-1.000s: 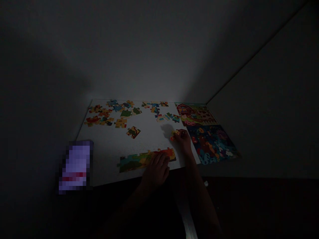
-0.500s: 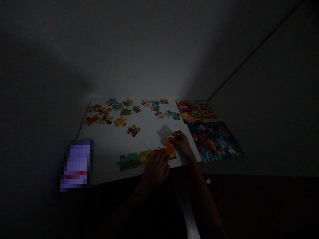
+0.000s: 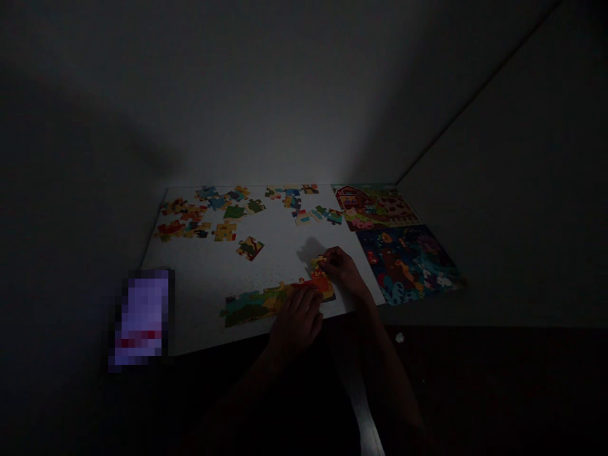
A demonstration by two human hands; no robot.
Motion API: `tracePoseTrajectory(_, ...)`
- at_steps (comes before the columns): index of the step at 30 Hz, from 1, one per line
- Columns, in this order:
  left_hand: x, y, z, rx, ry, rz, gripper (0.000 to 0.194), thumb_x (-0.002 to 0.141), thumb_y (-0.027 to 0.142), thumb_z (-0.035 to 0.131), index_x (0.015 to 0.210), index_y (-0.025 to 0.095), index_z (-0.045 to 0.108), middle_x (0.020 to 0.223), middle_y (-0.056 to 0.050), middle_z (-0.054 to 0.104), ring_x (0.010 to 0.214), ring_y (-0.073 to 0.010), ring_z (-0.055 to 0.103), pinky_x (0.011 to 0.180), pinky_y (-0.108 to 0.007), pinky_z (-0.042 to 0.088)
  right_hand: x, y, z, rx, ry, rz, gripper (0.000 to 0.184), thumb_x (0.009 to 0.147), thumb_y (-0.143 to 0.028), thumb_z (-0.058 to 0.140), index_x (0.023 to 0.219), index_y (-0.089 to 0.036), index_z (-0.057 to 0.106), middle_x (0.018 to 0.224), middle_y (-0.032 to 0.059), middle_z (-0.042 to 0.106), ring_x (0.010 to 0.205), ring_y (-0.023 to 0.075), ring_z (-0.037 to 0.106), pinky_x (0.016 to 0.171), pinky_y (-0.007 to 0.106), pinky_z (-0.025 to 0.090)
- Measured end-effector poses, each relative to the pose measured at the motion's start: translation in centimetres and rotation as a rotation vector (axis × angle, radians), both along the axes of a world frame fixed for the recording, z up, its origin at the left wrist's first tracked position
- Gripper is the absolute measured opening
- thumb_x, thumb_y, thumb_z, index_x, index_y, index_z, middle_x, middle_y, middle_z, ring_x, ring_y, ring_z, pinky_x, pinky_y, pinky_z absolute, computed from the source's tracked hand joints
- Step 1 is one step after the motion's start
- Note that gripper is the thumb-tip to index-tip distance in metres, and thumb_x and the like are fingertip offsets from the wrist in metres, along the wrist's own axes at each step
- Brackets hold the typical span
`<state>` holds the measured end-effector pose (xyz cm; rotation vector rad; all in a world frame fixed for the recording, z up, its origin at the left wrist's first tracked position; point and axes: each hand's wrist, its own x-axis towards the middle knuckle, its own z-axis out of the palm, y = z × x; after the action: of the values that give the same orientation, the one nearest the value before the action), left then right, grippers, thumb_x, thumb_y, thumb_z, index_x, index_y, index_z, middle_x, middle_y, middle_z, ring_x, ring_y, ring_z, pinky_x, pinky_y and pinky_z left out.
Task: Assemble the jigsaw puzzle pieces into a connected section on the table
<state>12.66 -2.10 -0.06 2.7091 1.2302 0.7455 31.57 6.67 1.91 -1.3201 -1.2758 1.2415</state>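
The room is dark, and a lit white table holds jigsaw pieces. My right hand pinches a yellow puzzle piece just above the right end of a joined strip of pieces along the near edge. My left hand lies on that strip, fingers curled down on its right part. Several loose pieces are scattered at the far left and far middle. One single piece lies alone in the middle.
A farm picture puzzle and a dark sea picture puzzle lie at the table's right. A blurred purple rectangle sits at the near left corner. Walls close in behind and to the right.
My right hand has carried the yellow piece from further right down and left to the end of the joined strip. My left hand stays on the strip.
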Motion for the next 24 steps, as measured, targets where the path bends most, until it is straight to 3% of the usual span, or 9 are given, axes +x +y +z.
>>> tracePoseTrajectory(10, 0.1, 0.0, -0.2, 0.014, 0.001, -0.004, 0.04, 0.095, 0.026, 0.046, 0.131, 0.013, 0.056, 0.137, -0.013, 0.059, 0.128, -0.0271, 0.052, 0.108, -0.045, 0.043, -0.2, 0.0, -0.7, 0.03, -0.034, 0.012, 0.032, 0.074, -0.045, 0.075, 0.084, -0.022, 0.055, 0.078, -0.0027, 0.057, 0.07, 0.0139, 0.053, 0.063, 0.026, 0.043)
tracePoseTrajectory(24, -0.1, 0.1, 0.2, -0.008, -0.007, -0.018, 0.038, 0.094, 0.025, 0.047, 0.129, 0.014, 0.058, 0.135, -0.012, 0.06, 0.128, -0.0266, 0.052, 0.108, -0.044, 0.045, -0.1, -0.8, -1.1, 0.146, -0.365, -0.036, 0.028, 0.081, -0.043, 0.067, 0.098, -0.021, 0.061, 0.087, 0.0026, 0.065, 0.075, 0.0176, 0.058, 0.069, 0.03, 0.046)
